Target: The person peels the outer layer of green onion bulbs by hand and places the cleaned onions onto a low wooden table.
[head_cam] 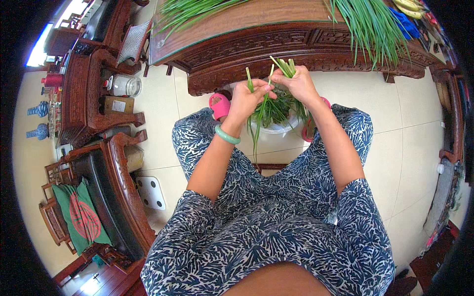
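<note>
My left hand [251, 94], with a pale green bangle [227, 134] at the wrist, holds a few long green leafy stalks [257, 129] that hang down from its fingers. My right hand [296, 83] grips a small bunch of similar stalks [285, 67], pale cut ends upward, leaves hanging below. The fingertips of both hands are close together around one pale stalk end; whether both grip it I cannot tell. Beneath them, between my feet, a whitish container [281, 128] holds a heap of loose green leaves [276, 111].
A carved wooden table [229, 33] with a glass top stands ahead. One pile of long green leaves [200, 11] lies at its left; another pile [374, 33] overhangs its right front edge, near a blue cloth [403, 23] and bananas [409, 7]. Carved furniture [126, 185] lines the left.
</note>
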{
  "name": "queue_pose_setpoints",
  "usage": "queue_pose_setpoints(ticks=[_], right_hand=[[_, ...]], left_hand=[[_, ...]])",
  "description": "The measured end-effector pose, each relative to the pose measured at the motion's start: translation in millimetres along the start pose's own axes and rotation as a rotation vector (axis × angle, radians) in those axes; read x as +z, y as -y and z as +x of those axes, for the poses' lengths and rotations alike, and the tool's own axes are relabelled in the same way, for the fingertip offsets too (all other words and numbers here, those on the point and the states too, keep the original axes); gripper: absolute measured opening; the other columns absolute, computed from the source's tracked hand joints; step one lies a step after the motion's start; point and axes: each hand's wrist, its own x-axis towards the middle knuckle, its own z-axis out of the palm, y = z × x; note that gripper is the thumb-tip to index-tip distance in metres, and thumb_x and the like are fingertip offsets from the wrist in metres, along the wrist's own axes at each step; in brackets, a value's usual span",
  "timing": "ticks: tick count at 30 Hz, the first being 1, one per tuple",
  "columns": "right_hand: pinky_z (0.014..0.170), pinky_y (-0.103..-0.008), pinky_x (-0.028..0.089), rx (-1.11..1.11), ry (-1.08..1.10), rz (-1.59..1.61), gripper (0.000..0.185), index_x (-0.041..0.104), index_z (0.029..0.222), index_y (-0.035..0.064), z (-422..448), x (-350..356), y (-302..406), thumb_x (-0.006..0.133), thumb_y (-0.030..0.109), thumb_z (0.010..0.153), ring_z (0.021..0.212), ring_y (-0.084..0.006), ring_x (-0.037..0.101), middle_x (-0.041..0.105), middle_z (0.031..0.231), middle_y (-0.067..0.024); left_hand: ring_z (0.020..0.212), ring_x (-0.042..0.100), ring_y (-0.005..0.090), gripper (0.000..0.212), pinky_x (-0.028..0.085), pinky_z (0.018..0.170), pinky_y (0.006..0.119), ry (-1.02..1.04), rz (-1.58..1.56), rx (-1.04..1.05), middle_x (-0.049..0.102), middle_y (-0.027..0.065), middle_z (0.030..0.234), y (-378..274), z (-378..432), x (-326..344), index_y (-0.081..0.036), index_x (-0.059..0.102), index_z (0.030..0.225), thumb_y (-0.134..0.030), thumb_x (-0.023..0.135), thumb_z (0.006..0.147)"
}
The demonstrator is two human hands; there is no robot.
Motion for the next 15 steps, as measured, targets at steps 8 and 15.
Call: queue_pose_setpoints(ticks=[8, 15], right_hand=[[0.059, -0.0317, 0.046, -0.215, -0.059, -0.264, 0.019, 0.066, 0.084, 0.0032, 2.1, -0.7, -7.4, 0.068, 0.02, 0.076, 0.06, -0.0194, 0.061, 0.065, 0.07, -0.0119], [0.06, -0.036, 0.046, -0.103, -0.246, -0.328, 0.024, 0.065, 0.083, 0.0029, 0.7, -5.4, -6.5, 0.068, 0.026, 0.076, 0.062, -0.0273, 0.061, 0.064, 0.071, -0.0151]], left_hand=[[0.049, 0.033, 0.0021, 0.016, 0.022, 0.043, 0.017, 0.135, -0.189, -0.147, 0.056, 0.0008, 0.07, 3.7, 0.2, -11.9, -0.003, 0.059, 0.087, -0.015, 0.048, 0.091], [0.049, 0.032, 0.0019, 0.015, 0.022, 0.042, 0.016, 0.179, -0.22, -0.198, 0.055, 0.0006, 0.07, 10.6, 0.8, -18.6, -0.004, 0.058, 0.088, -0.016, 0.049, 0.091]])
